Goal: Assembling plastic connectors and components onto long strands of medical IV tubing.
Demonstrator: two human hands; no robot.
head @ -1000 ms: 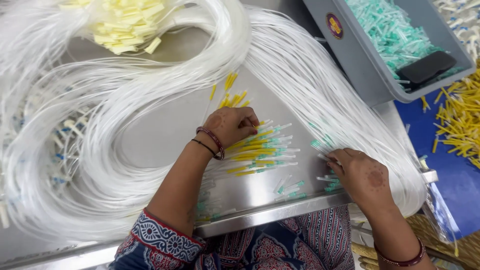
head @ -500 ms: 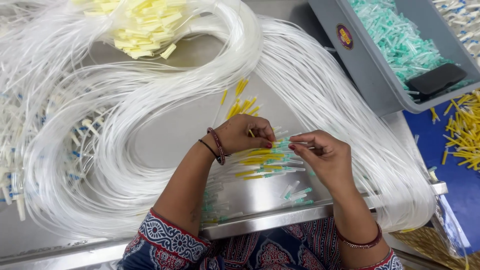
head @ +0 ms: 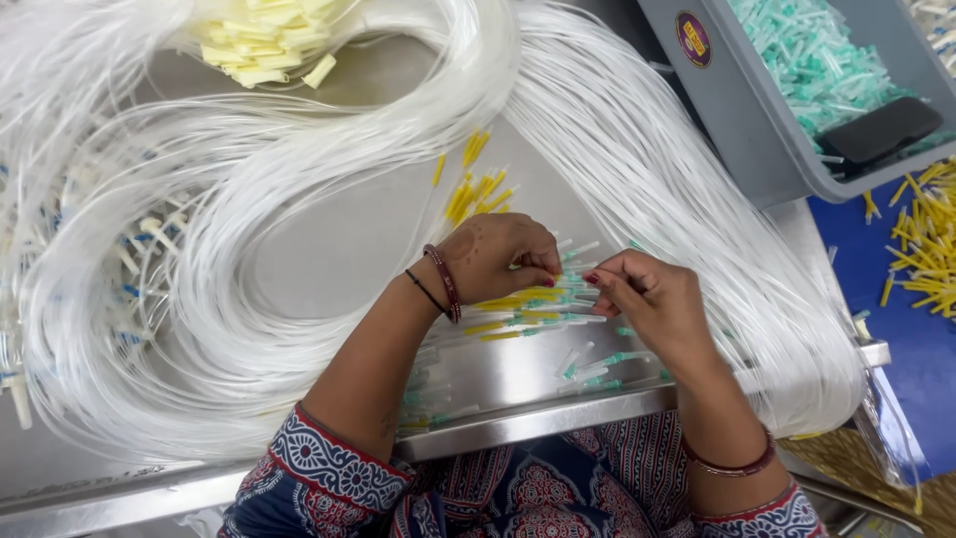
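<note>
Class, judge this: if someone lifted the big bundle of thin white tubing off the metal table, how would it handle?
The white tubing would probably flop and sag, since it lies in loose curved loops. The many separate strands look apt to slip apart and tangle. It seems light for its bulk.

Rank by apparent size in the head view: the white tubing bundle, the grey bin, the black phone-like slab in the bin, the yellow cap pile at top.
1. White tubing bundle
2. Grey bin
3. Yellow cap pile
4. Black slab
</note>
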